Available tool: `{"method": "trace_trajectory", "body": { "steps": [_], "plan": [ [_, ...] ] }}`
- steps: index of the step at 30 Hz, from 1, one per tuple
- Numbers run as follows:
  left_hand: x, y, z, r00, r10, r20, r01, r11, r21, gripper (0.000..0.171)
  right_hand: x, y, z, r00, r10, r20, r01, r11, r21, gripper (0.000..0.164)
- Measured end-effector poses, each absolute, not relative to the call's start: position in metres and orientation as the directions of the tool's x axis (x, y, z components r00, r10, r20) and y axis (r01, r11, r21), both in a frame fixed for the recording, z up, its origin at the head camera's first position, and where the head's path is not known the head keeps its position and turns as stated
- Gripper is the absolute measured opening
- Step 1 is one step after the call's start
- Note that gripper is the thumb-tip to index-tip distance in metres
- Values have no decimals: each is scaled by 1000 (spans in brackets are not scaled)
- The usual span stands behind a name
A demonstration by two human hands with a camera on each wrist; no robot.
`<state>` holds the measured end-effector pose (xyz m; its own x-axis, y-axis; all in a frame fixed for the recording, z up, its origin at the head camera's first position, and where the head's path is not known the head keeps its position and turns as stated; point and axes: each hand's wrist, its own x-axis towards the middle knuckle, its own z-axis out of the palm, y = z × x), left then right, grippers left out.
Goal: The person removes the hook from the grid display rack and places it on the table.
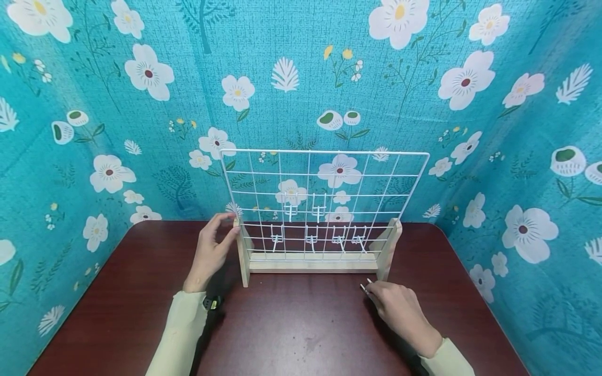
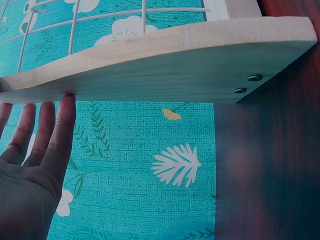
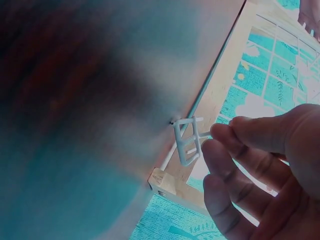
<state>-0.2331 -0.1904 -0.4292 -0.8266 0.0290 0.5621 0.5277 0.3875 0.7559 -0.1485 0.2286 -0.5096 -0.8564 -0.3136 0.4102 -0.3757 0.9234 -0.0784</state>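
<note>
A white wire grid (image 1: 324, 183) stands upright in a pale wooden stand (image 1: 312, 267). Several white wire hooks (image 1: 311, 239) hang on its lower and middle wires. My left hand (image 1: 211, 250) is at the stand's left side panel (image 2: 150, 75); in the left wrist view its fingers are nearly straight, fingertips touching the panel's outer face. My right hand (image 1: 400, 310), in front of the stand's right foot, pinches another white wire hook (image 3: 186, 142) by its stem between thumb and fingers. The hook's rectangular back frame points away from the fingertips, apart from the grid.
A dark red-brown table (image 1: 291, 324) carries the stand near its back edge. Teal flowered cloth (image 1: 282, 104) hangs behind and along both sides. A dark watch (image 1: 212, 302) is on the left wrist.
</note>
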Motion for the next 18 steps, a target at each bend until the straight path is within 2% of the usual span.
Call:
{"method": "trace_trajectory", "body": {
  "steps": [13, 18],
  "plan": [
    [-233, -190, -429, -828, 20, 561, 526, 378, 762, 29, -147, 221, -511, -841, -400, 365, -431, 902, -2, 16],
    [-232, -190, -429, -824, 24, 565, 531, 380, 758, 29, -147, 218, -513, -831, -428, 356, -444, 895, 41, 21]
  ]
}}
